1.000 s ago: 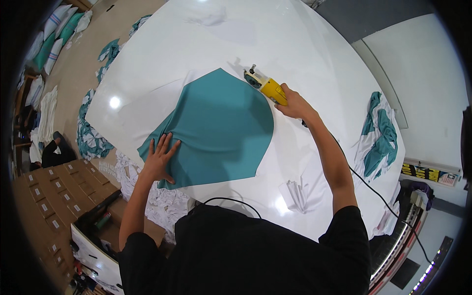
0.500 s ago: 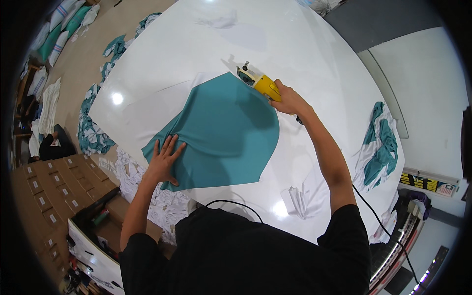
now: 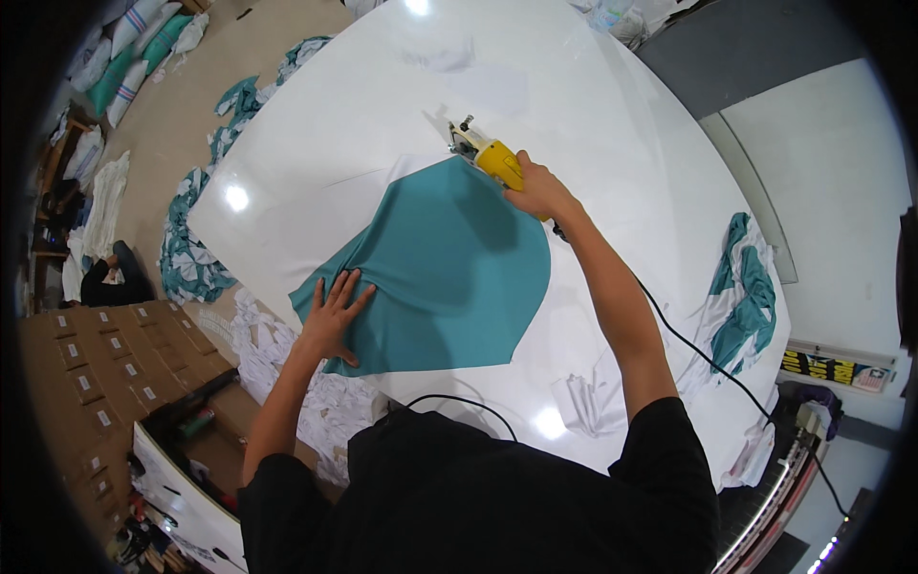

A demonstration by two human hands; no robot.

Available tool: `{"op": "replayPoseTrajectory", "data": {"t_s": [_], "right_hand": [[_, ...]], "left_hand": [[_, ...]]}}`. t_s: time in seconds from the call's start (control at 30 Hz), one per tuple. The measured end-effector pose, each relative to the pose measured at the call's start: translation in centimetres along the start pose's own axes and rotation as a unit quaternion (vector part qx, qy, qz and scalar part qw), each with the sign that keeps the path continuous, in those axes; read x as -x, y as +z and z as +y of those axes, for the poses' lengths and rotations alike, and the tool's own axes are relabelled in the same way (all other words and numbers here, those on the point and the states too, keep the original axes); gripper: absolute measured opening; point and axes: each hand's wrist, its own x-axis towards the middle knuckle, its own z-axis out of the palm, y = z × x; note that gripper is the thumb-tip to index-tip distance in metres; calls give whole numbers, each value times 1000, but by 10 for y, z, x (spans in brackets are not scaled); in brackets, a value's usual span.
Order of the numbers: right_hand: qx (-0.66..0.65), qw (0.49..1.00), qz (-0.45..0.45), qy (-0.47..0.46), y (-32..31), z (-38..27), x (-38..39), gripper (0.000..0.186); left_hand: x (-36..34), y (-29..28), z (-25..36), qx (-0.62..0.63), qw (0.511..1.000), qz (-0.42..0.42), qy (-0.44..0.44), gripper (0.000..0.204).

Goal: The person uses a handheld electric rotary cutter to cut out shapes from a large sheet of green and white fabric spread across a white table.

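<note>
A teal fabric panel (image 3: 449, 258) lies on the white table (image 3: 612, 287), with white sheets or paper partly showing under its left edge. My left hand (image 3: 333, 320) rests on its lower left part, fingers spread, and the cloth wrinkles beside them. In my right hand (image 3: 543, 188) is a yellow electric rotary cloth cutter (image 3: 500, 164), gripped by its body. Its metal head stands at the panel's top corner, pointing up and left. From its rear a black cord (image 3: 688, 344) runs off to the right. Whether the blade touches cloth cannot be made out.
Teal and white scraps (image 3: 741, 292) lie at the table's right edge; more offcuts (image 3: 186, 244) are heaped on the floor at left. White scraps (image 3: 320, 411) pile up near my left arm, beside cardboard boxes (image 3: 105, 364). Another person (image 3: 117, 277) is partly visible at far left.
The cutter has moved slightly left with my right hand, around the panel's top corner. My left hand stays spread on the cloth. The whole view has shifted a little.
</note>
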Motion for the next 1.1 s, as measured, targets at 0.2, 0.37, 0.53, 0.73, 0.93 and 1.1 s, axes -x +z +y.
{"op": "replayPoseTrajectory", "data": {"t_s": [0.2,0.37,0.53,0.73,0.93,1.1], "right_hand": [[-74,984,148,70,15,1,6,61],[-206,935,268,106,27,43,92,59],[-260,886,354,151,39,95,228,56],[-314,802,419,288,56,137,373,52],[-345,729,456,377,95,154,461,49],[-411,671,465,407,145,150,497,49]], "left_hand": [[-40,-13,29,75,982,144,-94,129],[-170,-25,77,136,931,169,-293,127],[-238,-30,152,-68,994,87,26,136],[-227,-9,258,-85,883,10,461,119],[-307,13,298,-19,946,169,277,87],[-366,-36,307,-69,973,139,169,88]]}}
